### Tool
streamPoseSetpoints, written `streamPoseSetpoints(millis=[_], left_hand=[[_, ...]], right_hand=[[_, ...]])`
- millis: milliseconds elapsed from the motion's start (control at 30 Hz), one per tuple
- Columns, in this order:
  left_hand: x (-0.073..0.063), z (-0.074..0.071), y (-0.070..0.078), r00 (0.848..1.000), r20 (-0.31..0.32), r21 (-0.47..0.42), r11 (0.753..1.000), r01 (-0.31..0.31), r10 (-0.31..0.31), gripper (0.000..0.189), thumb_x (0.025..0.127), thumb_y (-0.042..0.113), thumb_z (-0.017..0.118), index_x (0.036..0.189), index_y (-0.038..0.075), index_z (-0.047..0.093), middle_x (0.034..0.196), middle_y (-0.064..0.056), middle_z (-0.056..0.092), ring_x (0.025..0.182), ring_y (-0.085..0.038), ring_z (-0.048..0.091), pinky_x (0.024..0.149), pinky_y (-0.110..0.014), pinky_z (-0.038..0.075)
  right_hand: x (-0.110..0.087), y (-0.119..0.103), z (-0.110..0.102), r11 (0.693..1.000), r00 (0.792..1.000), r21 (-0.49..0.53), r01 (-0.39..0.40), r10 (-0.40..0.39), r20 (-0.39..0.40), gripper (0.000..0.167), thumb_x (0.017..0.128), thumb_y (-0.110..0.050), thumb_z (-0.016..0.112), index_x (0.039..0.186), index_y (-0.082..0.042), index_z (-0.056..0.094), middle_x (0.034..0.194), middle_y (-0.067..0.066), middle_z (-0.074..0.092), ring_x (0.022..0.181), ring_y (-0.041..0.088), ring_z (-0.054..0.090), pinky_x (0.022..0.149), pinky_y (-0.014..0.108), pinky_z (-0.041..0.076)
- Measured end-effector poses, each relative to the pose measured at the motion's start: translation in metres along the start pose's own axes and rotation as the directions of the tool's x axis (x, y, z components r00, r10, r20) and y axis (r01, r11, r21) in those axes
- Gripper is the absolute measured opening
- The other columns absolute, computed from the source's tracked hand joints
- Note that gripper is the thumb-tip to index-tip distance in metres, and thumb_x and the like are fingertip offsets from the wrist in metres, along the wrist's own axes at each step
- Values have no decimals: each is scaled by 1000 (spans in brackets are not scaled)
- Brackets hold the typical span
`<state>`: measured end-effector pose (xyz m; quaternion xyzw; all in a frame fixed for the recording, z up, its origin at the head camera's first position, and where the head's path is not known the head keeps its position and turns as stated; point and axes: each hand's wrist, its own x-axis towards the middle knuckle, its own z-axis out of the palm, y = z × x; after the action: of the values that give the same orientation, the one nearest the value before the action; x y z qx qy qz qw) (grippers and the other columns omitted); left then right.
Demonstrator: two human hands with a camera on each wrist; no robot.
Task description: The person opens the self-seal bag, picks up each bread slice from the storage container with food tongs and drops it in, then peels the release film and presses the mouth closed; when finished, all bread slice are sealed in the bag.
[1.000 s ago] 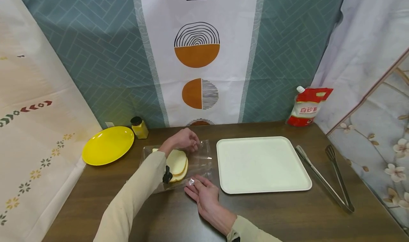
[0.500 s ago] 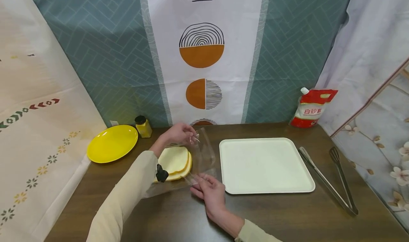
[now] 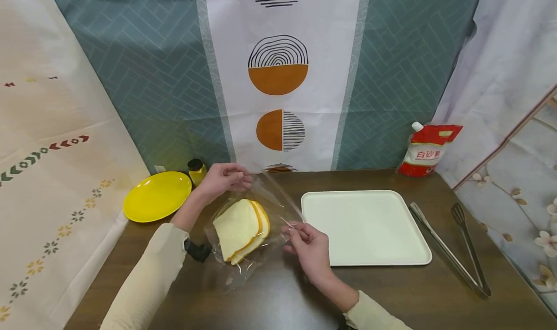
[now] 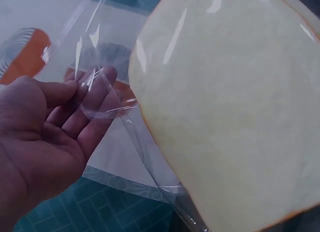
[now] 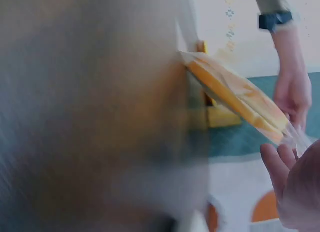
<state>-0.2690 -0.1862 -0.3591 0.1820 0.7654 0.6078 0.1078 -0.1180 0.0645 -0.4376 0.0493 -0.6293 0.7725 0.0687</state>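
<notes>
A clear plastic bag (image 3: pixel 278 199) hangs tilted between my two hands, with slices of bread (image 3: pixel 237 228) inside it. My left hand (image 3: pixel 224 179) pinches the bag's far upper corner between thumb and fingers; the left wrist view shows the film at its fingertips (image 4: pixel 107 74). On the near right side, my right hand (image 3: pixel 309 245) pinches the bag's other corner. White bread with an orange-brown crust (image 5: pixel 235 99) shows edge-on through the film in the right wrist view. The bread lies apart from both hands.
To the right is a white tray (image 3: pixel 365 228), with metal tongs (image 3: pixel 452 252) beyond it. A yellow plate (image 3: pixel 157 197) and a black-lidded yellow jar (image 3: pixel 197 172) stand at the left. A red and white pouch (image 3: pixel 428 150) stands at the back right of the table (image 3: pixel 278 306).
The bag with the bread was flat on the table and is now lifted and tilted. My left hand has moved left, my right hand right and slightly up. The view has shifted a little.
</notes>
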Motion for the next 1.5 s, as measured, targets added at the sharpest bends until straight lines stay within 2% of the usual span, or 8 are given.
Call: streamPoseSetpoints(millis=[200, 333, 500, 600, 767, 967, 1267, 1500], left_hand=[[-41, -6, 17, 986, -152, -37, 997, -69, 62, 29, 103, 5, 54, 123, -15, 58, 111, -23, 71, 95, -25, 73, 84, -37, 57], [-68, -5, 29, 961, -243, -53, 988, -146, 129, 31, 103, 9, 56, 123, -15, 57, 109, -16, 73, 98, -21, 72, 87, -33, 55], [-97, 10, 42, 888, -367, -28, 951, -307, 276, 26, 101, 7, 59, 118, -13, 62, 104, -11, 75, 95, -20, 73, 88, -31, 54], [-106, 24, 48, 842, -415, -33, 919, -393, 345, 23, 100, 2, 59, 115, -15, 62, 102, -12, 75, 93, -21, 73, 86, -32, 55], [-116, 39, 57, 796, -458, -83, 873, -481, 395, 19, 98, -5, 58, 112, -18, 61, 101, -15, 75, 92, -24, 73, 85, -36, 55], [-126, 53, 63, 797, -469, -142, 859, -492, 379, 20, 98, -6, 58, 113, -20, 60, 101, -16, 74, 92, -25, 73, 84, -38, 55], [-141, 77, 66, 832, -505, -214, 900, -379, 230, 21, 98, -1, 61, 109, -20, 61, 95, -16, 75, 86, -26, 74, 82, -39, 55], [-152, 94, 70, 836, -534, -267, 913, -309, 127, 19, 98, 1, 62, 104, -17, 63, 90, -15, 75, 83, -27, 74, 81, -41, 57]], right_hand=[[10, -29, -5, 976, 985, -147, 160, -148, 86, 15, 94, 8, 63, 106, 8, 71, 95, 19, 74, 82, 28, 73, 69, 42, 60], [23, -53, -12, 945, 955, -191, 266, -232, 183, 14, 94, 6, 64, 106, 7, 72, 94, 19, 74, 78, 24, 73, 68, 39, 60], [44, -87, -23, 901, 910, -211, 378, -321, 262, 14, 94, 3, 65, 107, 6, 72, 94, 19, 74, 80, 21, 73, 73, 33, 60], [52, -102, -30, 880, 888, -215, 424, -358, 288, 15, 94, 5, 66, 107, 5, 72, 94, 16, 74, 82, 22, 73, 78, 33, 59], [55, -119, -37, 873, 882, -227, 432, -356, 309, 15, 94, 4, 66, 107, 5, 73, 94, 16, 74, 81, 22, 73, 77, 35, 59], [48, -134, -46, 913, 917, -223, 341, -271, 291, 13, 94, -1, 68, 105, 5, 72, 92, 13, 75, 78, 25, 73, 69, 40, 60], [30, -138, -59, 937, 957, -267, 224, -160, 241, 17, 97, -9, 67, 105, 5, 71, 89, 13, 75, 73, 27, 73, 65, 41, 60], [6, -139, -62, 955, 976, -237, 175, -137, 169, 17, 98, -9, 66, 100, 6, 71, 85, 13, 75, 69, 26, 72, 60, 40, 60]])
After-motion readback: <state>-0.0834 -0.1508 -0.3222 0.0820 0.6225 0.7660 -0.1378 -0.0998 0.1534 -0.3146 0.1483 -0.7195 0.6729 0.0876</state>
